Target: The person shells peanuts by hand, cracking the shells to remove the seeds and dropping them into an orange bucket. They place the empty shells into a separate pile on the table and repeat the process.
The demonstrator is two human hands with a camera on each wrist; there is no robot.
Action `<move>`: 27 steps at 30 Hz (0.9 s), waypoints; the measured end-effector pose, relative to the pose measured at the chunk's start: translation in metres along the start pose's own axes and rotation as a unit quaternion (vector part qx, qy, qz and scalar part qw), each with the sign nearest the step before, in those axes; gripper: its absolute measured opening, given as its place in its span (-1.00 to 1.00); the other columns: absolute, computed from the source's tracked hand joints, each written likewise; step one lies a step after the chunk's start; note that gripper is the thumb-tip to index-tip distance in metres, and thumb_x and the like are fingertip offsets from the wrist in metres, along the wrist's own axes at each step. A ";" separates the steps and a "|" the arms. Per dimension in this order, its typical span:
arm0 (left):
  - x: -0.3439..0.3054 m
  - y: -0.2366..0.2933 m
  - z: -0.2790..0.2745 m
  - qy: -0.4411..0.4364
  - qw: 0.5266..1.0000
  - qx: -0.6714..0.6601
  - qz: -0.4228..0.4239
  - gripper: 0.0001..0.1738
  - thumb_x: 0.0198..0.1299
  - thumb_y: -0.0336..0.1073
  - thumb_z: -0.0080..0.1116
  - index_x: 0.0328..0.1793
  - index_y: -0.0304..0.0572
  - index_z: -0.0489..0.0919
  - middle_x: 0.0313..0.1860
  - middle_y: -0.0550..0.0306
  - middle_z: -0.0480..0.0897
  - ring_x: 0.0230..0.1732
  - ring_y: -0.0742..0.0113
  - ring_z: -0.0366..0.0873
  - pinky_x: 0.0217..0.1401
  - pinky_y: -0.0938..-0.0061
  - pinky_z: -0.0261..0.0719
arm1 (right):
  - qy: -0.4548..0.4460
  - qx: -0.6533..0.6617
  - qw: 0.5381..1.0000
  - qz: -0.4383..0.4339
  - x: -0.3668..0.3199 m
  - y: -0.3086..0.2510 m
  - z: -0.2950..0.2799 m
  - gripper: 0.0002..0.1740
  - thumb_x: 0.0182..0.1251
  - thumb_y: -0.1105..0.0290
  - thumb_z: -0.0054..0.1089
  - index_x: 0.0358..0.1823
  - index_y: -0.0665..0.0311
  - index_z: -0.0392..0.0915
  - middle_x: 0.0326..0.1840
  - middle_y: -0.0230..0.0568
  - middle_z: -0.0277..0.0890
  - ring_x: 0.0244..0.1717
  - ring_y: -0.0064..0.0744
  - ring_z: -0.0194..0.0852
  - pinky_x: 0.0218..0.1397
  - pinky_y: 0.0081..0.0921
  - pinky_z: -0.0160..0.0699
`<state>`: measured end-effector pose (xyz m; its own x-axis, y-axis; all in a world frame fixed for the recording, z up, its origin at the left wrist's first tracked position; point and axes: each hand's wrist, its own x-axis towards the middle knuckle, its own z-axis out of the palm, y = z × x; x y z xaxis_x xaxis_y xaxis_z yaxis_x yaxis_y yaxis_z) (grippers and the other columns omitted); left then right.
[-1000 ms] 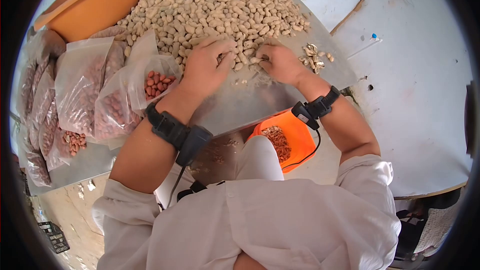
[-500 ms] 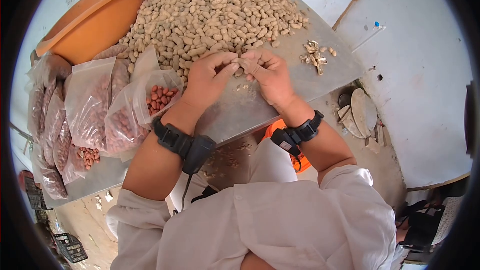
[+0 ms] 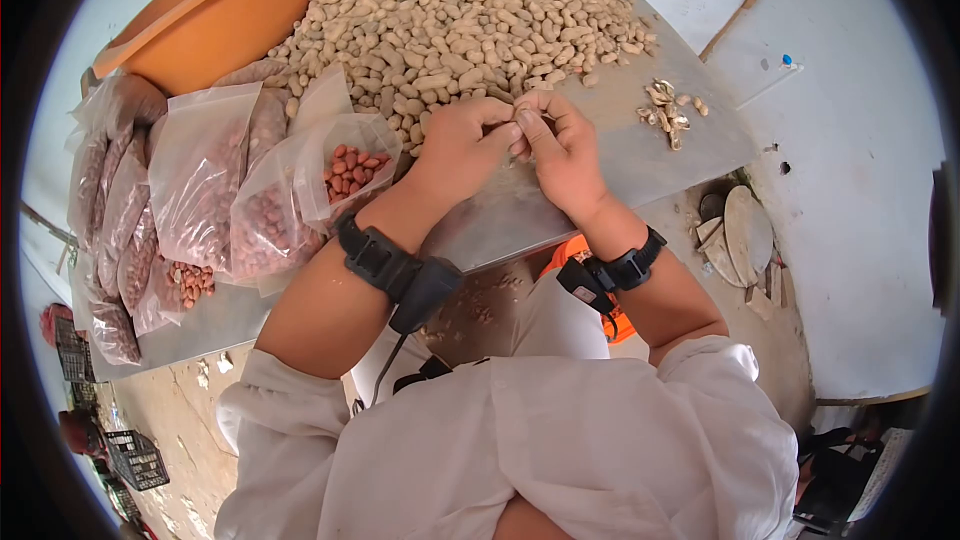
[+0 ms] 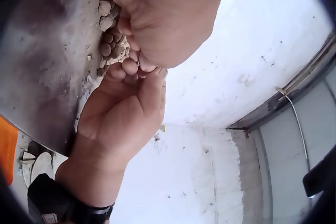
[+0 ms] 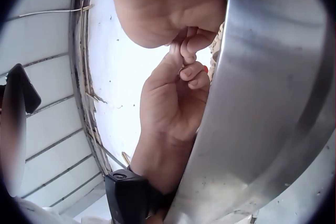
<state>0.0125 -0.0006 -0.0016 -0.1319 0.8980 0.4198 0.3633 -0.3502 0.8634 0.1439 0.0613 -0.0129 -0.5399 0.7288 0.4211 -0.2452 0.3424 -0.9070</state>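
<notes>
Over the near edge of the peanut pile (image 3: 480,25), my left hand (image 3: 465,145) and right hand (image 3: 565,155) meet fingertip to fingertip. Between them they pinch a peanut (image 3: 519,113), mostly covered by thumbs and forefingers. The left wrist view has the left hand (image 4: 168,16) above and the right hand (image 4: 118,116) below, their fingertips together. From the right wrist, the bent fingers of the left hand (image 5: 170,100) reach up to the right hand (image 5: 168,6). Unshelled peanuts lie just beyond the fingers.
Clear bags (image 3: 200,180) of red kernels line the metal table's left; one open bag holds loose kernels (image 3: 352,170). An orange basin (image 3: 215,20) stands behind them. Empty shells (image 3: 665,118) lie to the right. Below the table edge is an orange container (image 3: 618,320).
Both hands were apart at the pile, then came together at the fingertips on a peanut. They stay joined, with the peanut now more hidden. The head view has shifted.
</notes>
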 end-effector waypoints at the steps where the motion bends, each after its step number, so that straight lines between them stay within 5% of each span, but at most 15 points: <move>1: 0.000 -0.002 0.001 0.011 0.999 0.031 0.001 -0.89 0.06 -0.42 0.14 -0.34 -0.34 0.56 -0.47 0.10 0.60 -0.43 0.46 0.51 -0.33 0.55 0.45 | -0.004 -0.028 1.000 0.003 -0.001 -0.001 0.001 -0.87 0.37 0.43 -0.07 -0.22 0.34 0.43 -0.44 -0.43 0.40 -0.47 -0.70 0.34 -0.40 -0.74 0.36; 6: -0.002 -0.002 0.003 0.040 0.993 0.108 -0.001 -0.90 0.07 -0.41 0.14 -0.34 -0.32 0.54 -0.46 0.17 0.61 -0.43 0.54 0.49 -0.32 0.59 0.44 | 0.015 -0.029 0.999 0.014 0.001 0.003 0.005 -0.86 0.37 0.42 -0.07 -0.24 0.33 0.43 -0.45 -0.45 0.40 -0.49 -0.72 0.32 -0.43 -0.75 0.34; 16: -0.002 0.001 0.005 0.023 0.997 -0.067 -0.028 -0.94 0.15 -0.51 0.03 -0.31 -0.38 0.50 -0.50 0.20 0.57 -0.46 0.55 0.46 -0.37 0.64 0.43 | 0.082 0.227 0.968 0.061 -0.003 0.002 0.018 -0.87 0.33 0.45 0.00 -0.22 0.36 0.48 -0.51 -0.41 0.42 -0.54 -0.70 0.30 -0.50 -0.74 0.29; 27: -0.002 0.005 0.007 0.054 0.992 -0.107 -0.043 -0.92 0.12 -0.49 0.09 -0.37 -0.41 0.50 -0.57 0.14 0.56 -0.54 0.50 0.49 -0.47 0.61 0.46 | 0.103 0.302 0.944 0.085 -0.003 0.002 0.023 -0.90 0.30 0.45 0.04 -0.30 0.34 0.49 -0.51 -0.40 0.43 -0.56 -0.67 0.32 -0.51 -0.74 0.26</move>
<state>0.0205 -0.0023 -0.0003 -0.2569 0.8974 0.3588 0.1443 -0.3315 0.9324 0.1265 0.0456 -0.0159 -0.4608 0.8635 0.2051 -0.6174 -0.1459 -0.7730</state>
